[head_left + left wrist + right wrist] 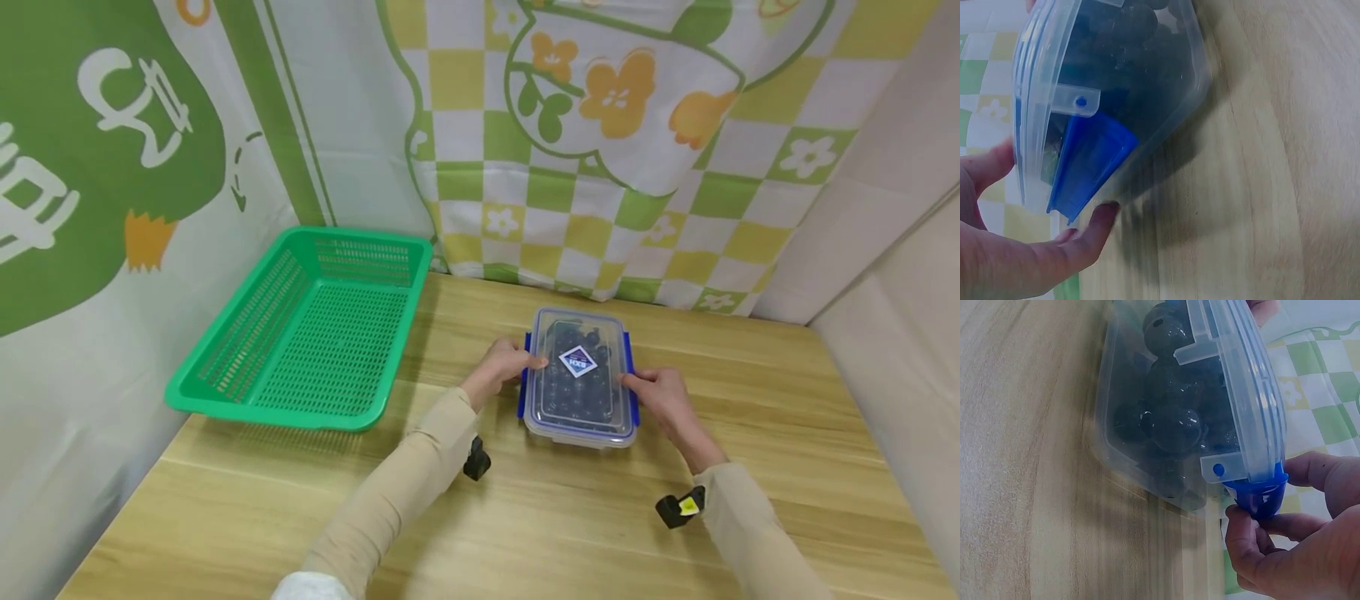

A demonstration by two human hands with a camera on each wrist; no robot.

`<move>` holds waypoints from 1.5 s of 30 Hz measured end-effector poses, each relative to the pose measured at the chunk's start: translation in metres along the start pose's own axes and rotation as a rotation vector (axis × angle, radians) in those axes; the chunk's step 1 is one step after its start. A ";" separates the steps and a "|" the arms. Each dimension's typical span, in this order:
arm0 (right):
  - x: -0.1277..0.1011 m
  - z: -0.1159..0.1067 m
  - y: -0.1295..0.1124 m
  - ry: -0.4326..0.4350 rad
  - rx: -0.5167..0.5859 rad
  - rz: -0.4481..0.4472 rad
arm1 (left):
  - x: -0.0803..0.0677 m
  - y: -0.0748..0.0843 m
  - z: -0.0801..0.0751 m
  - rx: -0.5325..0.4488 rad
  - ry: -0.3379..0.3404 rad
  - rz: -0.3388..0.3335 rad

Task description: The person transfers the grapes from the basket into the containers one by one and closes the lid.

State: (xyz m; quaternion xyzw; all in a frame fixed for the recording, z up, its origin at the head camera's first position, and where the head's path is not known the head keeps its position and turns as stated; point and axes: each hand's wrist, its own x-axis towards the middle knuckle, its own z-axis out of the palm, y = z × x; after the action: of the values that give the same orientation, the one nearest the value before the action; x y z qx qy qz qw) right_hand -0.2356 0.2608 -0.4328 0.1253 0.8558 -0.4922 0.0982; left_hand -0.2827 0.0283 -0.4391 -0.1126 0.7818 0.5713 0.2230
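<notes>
A clear plastic container of dark blueberries lies on the wooden table, its lid on, with a white-and-blue sticker. My left hand holds its left side, thumb on the lid. In the left wrist view, my left hand has a fingertip under the flipped-out blue left clip of the container. My right hand is at the right side. In the right wrist view, my right hand pinches the blue right clip below the lid's edge; berries show through the container wall.
A green perforated basket with nothing in it stands to the left on the table. A green, yellow and white patterned cloth hangs along the back and left. A pale wall closes the right side. Bare wood lies in front of the container.
</notes>
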 end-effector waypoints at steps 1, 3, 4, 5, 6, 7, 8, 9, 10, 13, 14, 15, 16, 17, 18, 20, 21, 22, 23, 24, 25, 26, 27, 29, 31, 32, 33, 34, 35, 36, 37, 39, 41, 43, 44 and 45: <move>0.000 0.000 0.000 0.000 0.002 -0.001 | 0.000 0.000 0.000 -0.012 -0.005 -0.006; 0.000 0.000 0.001 -0.003 0.007 0.001 | -0.001 -0.001 0.001 -0.017 -0.004 -0.016; -0.001 0.000 0.001 -0.006 0.009 0.003 | -0.002 -0.001 0.001 -0.023 -0.006 -0.015; 0.000 0.000 0.002 -0.008 0.009 0.004 | -0.002 0.000 0.001 -0.017 -0.005 -0.015; 0.000 0.001 0.002 -0.009 0.008 0.003 | -0.003 0.000 0.002 -0.008 -0.002 -0.011; 0.000 0.001 0.002 -0.009 0.005 0.004 | -0.004 0.001 0.002 -0.016 -0.006 -0.007; 0.000 0.000 0.003 -0.009 0.004 0.004 | -0.004 0.002 0.002 -0.023 -0.015 -0.002; 0.000 0.000 0.003 -0.009 0.002 0.005 | -0.004 0.002 0.003 -0.032 -0.022 0.005; 0.001 0.000 0.003 -0.006 -0.001 0.005 | -0.005 0.003 0.003 -0.054 -0.037 0.010; 0.001 -0.001 0.004 0.003 -0.006 0.004 | -0.005 0.005 0.005 -0.073 -0.050 0.022; 0.001 0.000 0.004 0.005 -0.005 0.004 | -0.005 0.005 0.006 -0.068 -0.048 0.023; 0.001 0.000 0.004 0.006 -0.004 0.004 | -0.006 0.005 0.006 -0.063 -0.045 0.020; 0.000 0.000 0.004 0.006 -0.001 0.004 | -0.006 0.005 0.007 -0.061 -0.043 0.016; 0.000 0.000 0.004 0.006 0.002 0.002 | -0.006 0.006 0.007 -0.058 -0.040 0.013; -0.001 0.000 0.005 0.007 0.008 0.001 | -0.006 0.006 0.008 -0.053 -0.036 0.012; -0.002 0.000 0.005 0.009 0.013 0.001 | -0.007 0.007 0.009 -0.052 -0.036 0.011; -0.002 -0.001 0.005 0.011 0.012 0.002 | -0.007 0.007 0.010 -0.052 -0.038 0.013; -0.003 -0.001 0.005 0.013 0.009 0.002 | -0.007 0.007 0.011 -0.055 -0.039 0.015; -0.003 -0.001 0.005 0.015 0.001 0.002 | -0.008 0.007 0.012 -0.054 -0.039 0.019; -0.004 -0.001 0.005 0.018 -0.005 0.004 | -0.008 0.007 0.012 -0.053 -0.039 0.023; -0.004 -0.002 0.005 0.020 -0.013 0.007 | -0.008 0.008 0.012 -0.052 -0.041 0.022; -0.004 -0.002 0.005 0.023 -0.021 0.009 | -0.009 0.008 0.013 -0.041 -0.039 0.024; -0.004 -0.002 0.005 0.022 -0.023 0.010 | -0.010 0.008 0.013 -0.025 -0.035 0.025; -0.004 -0.001 0.005 0.015 -0.024 0.010 | -0.010 0.009 0.012 0.020 -0.022 0.027; -0.003 0.000 0.004 0.008 -0.022 0.008 | -0.010 0.009 0.011 0.072 -0.004 0.025; -0.003 0.001 0.003 0.004 -0.022 0.009 | -0.010 0.010 0.010 0.095 0.003 0.027; -0.003 0.001 0.003 -0.001 -0.025 0.007 | -0.009 0.010 0.010 0.108 0.007 0.028; -0.002 0.001 0.002 -0.002 -0.029 0.005 | -0.009 0.010 0.009 0.118 0.009 0.030; -0.002 0.001 0.002 -0.002 -0.035 0.004 | -0.008 0.011 0.009 0.123 0.010 0.032; -0.001 0.001 0.002 0.002 -0.041 0.003 | -0.008 0.011 0.008 0.121 0.008 0.034; 0.000 0.001 0.002 0.002 -0.046 0.001 | -0.007 0.011 0.008 0.122 0.006 0.035; 0.002 0.001 0.002 -0.002 -0.057 -0.007 | -0.006 0.011 0.008 0.115 0.001 0.041; 0.005 0.001 0.003 -0.004 -0.064 -0.015 | -0.005 0.011 0.008 0.122 -0.004 0.051; 0.007 0.002 0.004 -0.009 -0.076 -0.018 | -0.003 0.010 0.008 0.152 -0.009 0.072; 0.008 0.002 0.005 -0.010 -0.083 -0.019 | -0.002 0.010 0.008 0.170 -0.010 0.086; 0.010 0.002 0.005 -0.010 -0.086 -0.017 | -0.002 0.010 0.008 0.208 -0.005 0.108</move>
State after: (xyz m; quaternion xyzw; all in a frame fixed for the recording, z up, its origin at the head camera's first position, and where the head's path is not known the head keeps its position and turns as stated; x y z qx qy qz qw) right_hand -0.2432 0.2624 -0.4403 0.1111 0.8768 -0.4562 0.1033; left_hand -0.2838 0.0387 -0.4317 -0.0452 0.8411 0.4987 0.2045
